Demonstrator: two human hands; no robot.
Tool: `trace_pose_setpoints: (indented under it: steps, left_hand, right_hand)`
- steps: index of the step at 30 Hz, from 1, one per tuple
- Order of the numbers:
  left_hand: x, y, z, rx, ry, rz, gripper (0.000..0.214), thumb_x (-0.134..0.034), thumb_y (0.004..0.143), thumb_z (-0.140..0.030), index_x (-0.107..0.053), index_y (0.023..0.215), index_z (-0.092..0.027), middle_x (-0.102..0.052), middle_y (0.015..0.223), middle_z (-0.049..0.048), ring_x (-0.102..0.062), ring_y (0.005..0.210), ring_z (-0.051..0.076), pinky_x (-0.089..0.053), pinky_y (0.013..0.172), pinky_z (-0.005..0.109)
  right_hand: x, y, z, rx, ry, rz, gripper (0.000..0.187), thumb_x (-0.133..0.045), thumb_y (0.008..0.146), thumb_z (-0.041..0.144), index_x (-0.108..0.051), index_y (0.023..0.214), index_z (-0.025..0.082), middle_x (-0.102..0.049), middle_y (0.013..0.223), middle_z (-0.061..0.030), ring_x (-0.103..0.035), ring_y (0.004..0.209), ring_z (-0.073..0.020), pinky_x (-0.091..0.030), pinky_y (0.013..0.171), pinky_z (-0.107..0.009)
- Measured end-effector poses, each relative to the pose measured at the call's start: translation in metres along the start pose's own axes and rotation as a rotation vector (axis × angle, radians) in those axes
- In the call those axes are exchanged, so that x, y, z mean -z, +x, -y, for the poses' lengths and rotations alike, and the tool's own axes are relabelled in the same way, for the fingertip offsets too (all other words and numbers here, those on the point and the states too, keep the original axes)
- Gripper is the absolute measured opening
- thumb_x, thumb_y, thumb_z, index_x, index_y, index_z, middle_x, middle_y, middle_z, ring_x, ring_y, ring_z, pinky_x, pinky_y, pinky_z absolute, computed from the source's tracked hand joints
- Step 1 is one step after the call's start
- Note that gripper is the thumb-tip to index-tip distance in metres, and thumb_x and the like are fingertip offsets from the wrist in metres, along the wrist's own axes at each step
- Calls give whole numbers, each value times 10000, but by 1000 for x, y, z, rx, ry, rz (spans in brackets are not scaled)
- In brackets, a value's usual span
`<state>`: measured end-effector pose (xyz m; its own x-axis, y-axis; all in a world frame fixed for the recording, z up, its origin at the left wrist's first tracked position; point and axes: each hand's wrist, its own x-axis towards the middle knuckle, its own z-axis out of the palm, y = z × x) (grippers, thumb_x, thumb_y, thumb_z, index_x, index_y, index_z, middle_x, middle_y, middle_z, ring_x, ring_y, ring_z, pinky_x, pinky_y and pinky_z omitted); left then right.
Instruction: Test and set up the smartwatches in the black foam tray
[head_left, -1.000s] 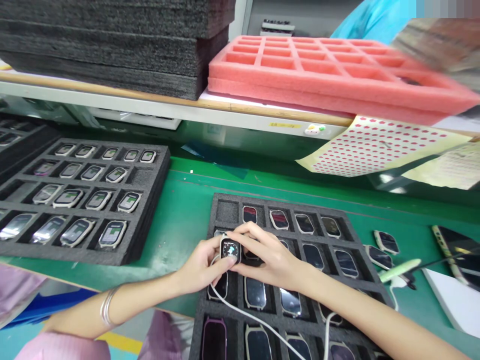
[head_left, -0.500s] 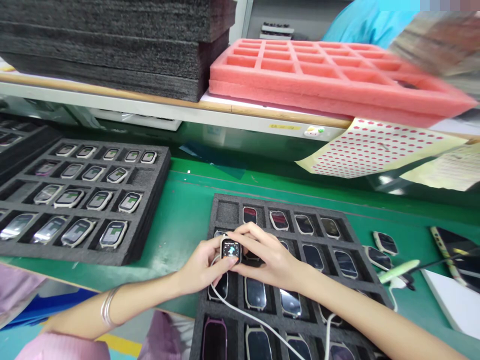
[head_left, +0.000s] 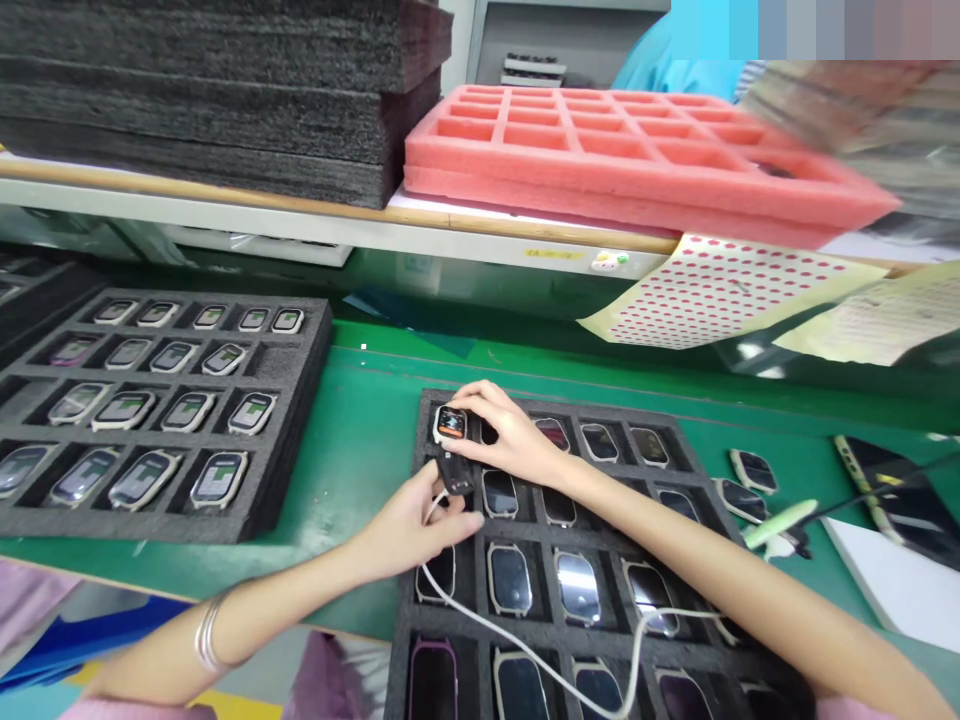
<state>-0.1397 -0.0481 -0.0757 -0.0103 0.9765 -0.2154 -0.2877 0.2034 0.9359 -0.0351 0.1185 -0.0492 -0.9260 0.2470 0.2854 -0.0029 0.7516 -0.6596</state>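
My right hand [head_left: 510, 440] pinches a small smartwatch [head_left: 451, 423] with a lit screen over the far left corner slot of a black foam tray [head_left: 403, 610]. The tray holds several dark-screened watches in its slots. Just below, my left hand [head_left: 412, 525] is closed on a small dark charger head [head_left: 455, 472]. A white cable [head_left: 525, 652] trails from it across the tray toward me. The two hands are a little apart, and the watch is off the charger head.
A second black foam tray [head_left: 292, 400] with several lit watches lies at the left. On the shelf behind are a pink foam tray [head_left: 637, 195], a black foam stack [head_left: 225, 90] and a hanging dotted sticker sheet [head_left: 712, 290]. Loose watches [head_left: 750, 470] and a green pen [head_left: 780, 520] lie right.
The watch was held between both hands on the charger head. My right hand has now carried it up to the tray's far left corner, while my left hand keeps the charger head.
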Motion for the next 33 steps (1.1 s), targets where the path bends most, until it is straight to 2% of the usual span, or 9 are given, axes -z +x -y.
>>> trace_pose_setpoints:
  steps: [3, 6, 11, 17, 20, 24, 27, 30, 33]
  left_hand:
    - [1, 2, -7, 103, -150, 1, 375, -655, 777, -430, -444, 967, -184, -337, 573, -120, -198, 358, 11, -166, 345, 158]
    - [0, 1, -10, 127, -170, 16, 406, -674, 754, -450, -449, 945, -171, -273, 503, -145, -177, 350, 14, -149, 345, 155]
    - [-1, 0, -4, 96, -91, 27, 446, -651, 772, -470, -462, 1029, -158, -364, 552, -122, -245, 328, 7, -209, 336, 163]
    - [-1, -1, -1, 39, 25, 87, 395, -620, 814, -437, -493, 1075, -169, -514, 731, -46, -338, 374, 4, -273, 365, 170]
    - [-7, 1, -4, 37, 45, 89, 377, -625, 813, -413, -491, 1071, -173, -559, 845, -10, -369, 388, 3, -302, 374, 174]
    - [-21, 5, -9, 83, -50, 21, 351, -657, 776, -406, -514, 978, -158, -518, 771, -34, -361, 396, 13, -373, 413, 189]
    - [-28, 9, -10, 84, -89, -6, 315, -667, 760, -388, -525, 909, -150, -517, 746, -34, -376, 424, 27, -436, 471, 212]
    - [-29, 11, -10, 72, -95, 5, 312, -670, 757, -363, -534, 933, -145, -554, 811, -8, -407, 439, 29, -470, 512, 235]
    - [-27, 13, -8, 75, -71, 37, 372, -706, 733, -317, -522, 1006, -142, -574, 859, 12, -490, 479, 44, -472, 524, 221]
  right_hand:
    - [-6, 6, -13, -15, -107, 22, 303, -691, 852, 325, -581, 1101, 190, -519, 1075, -86, -518, 1028, -252, -426, 930, -407]
    - [-4, 4, -17, -36, -210, 34, 325, -690, 852, 316, -572, 1124, 181, -518, 1079, -90, -514, 1026, -255, -427, 926, -411]
    - [15, -5, -16, -33, -321, 135, 425, -713, 817, 210, -553, 1210, 192, -510, 1154, -102, -499, 1053, -276, -428, 907, -440]
    - [42, -15, -17, -103, -534, 232, 230, -778, 751, 238, -687, 952, 175, -544, 1064, -100, -531, 970, -303, -449, 813, -450]
    - [41, -14, -18, -97, -532, 249, 264, -818, 704, 268, -701, 916, 164, -542, 1050, -110, -533, 951, -318, -454, 784, -458]
    - [39, -12, -23, -99, -495, 207, 247, -844, 657, 258, -701, 830, 153, -540, 1104, -120, -526, 1009, -339, -444, 839, -486]
    - [46, -20, -19, -113, -439, 131, 255, -810, 704, 290, -683, 868, 143, -527, 1162, -122, -540, 1046, -302, -454, 890, -444]
    - [52, -34, -2, -86, -229, 58, 287, -765, 759, 280, -654, 994, 158, -558, 1136, -91, -568, 1035, -242, -459, 918, -371]
    - [47, -47, 18, -39, -13, 75, 309, -750, 762, 230, -641, 1049, 186, -586, 1136, -78, -577, 1035, -242, -462, 911, -367]
